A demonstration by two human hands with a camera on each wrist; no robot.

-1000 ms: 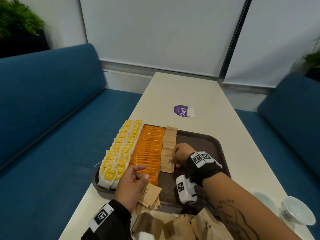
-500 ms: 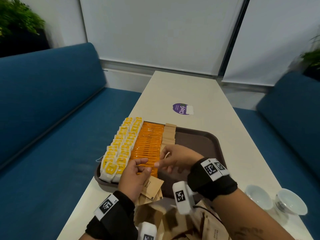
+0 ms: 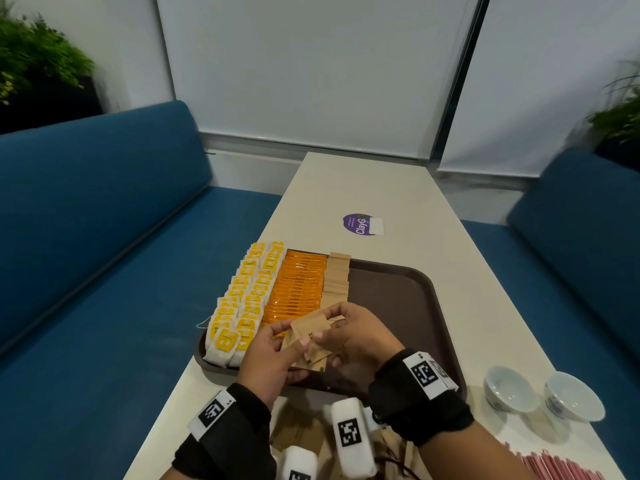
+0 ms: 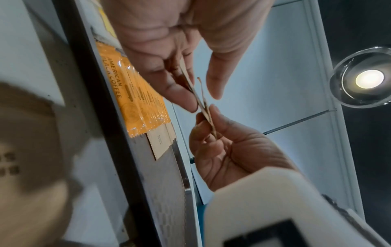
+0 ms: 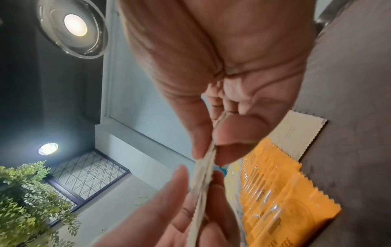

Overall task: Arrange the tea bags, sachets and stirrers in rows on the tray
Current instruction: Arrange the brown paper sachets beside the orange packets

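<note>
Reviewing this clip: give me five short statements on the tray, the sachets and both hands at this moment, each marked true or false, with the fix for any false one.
1. Both the left hand and right hand hold brown sachets above the tray. True.
2. The orange sachets lie between the yellow tea bags and the brown row. True.
3. The tray's right half is full of stirrers. False: it is bare.
4. Two white cups stand on the tray. False: they stand on the table, to the tray's right.
5. The purple sticker lies on the table beyond the tray. True.
</note>
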